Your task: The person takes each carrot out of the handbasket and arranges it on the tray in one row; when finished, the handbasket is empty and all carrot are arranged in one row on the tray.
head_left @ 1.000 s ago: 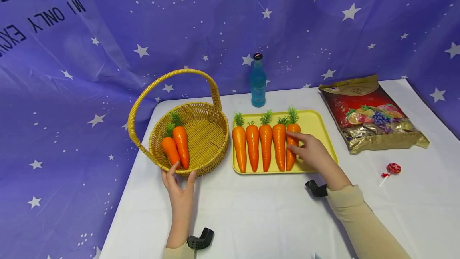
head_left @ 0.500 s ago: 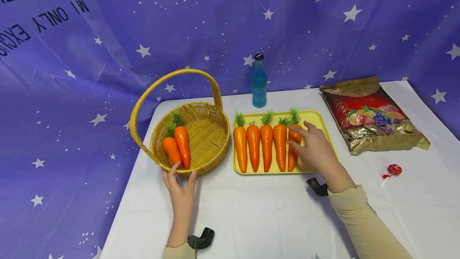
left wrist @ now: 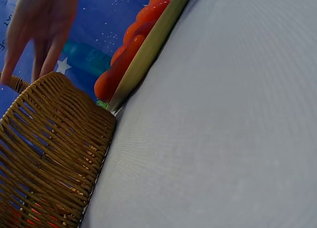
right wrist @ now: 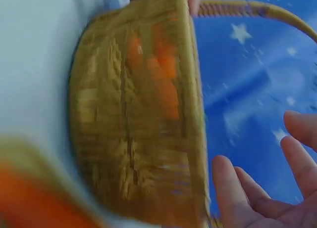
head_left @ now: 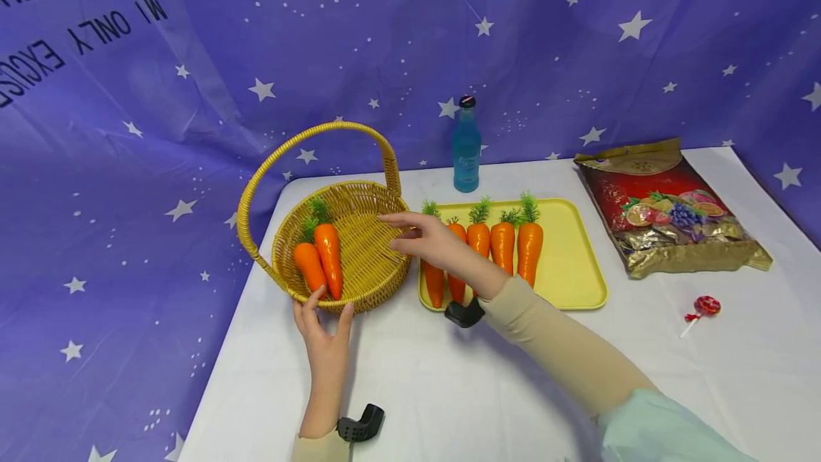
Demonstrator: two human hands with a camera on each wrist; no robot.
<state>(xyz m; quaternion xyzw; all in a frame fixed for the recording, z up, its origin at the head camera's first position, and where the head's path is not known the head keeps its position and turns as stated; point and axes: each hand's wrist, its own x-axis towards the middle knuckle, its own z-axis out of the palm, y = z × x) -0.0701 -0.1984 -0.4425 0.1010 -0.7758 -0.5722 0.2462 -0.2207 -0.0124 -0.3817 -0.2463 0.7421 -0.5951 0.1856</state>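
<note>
My left hand (head_left: 323,348) is at the near rim of a round wicker basket (head_left: 378,284), with fingertips on both sides of the rim. Two orange toy carrots (head_left: 328,255) with green tops lie inside, on the left. Over the basket's right rim hovers my right hand (head_left: 426,237), its fingers spread and nothing between them. The right wrist view shows those spread fingers (right wrist: 228,183) beside the basket's opening. Several more toy carrots (head_left: 529,248) lie in a row on a yellow tray (head_left: 577,262), partly hidden by my right forearm.
A bottle of blue liquid (head_left: 466,152) stands behind the tray. On the right lie a red and gold bag (head_left: 667,212) with fruit pictures and a red lollipop (head_left: 707,306). A purple cloth with white stars (head_left: 398,55) hangs at the back. The basket's tall handle (head_left: 246,205) arches upward.
My right hand has left the rightmost carrot on the tray and moved left to the basket, carrying nothing. The left hand stays at the basket rim.
</note>
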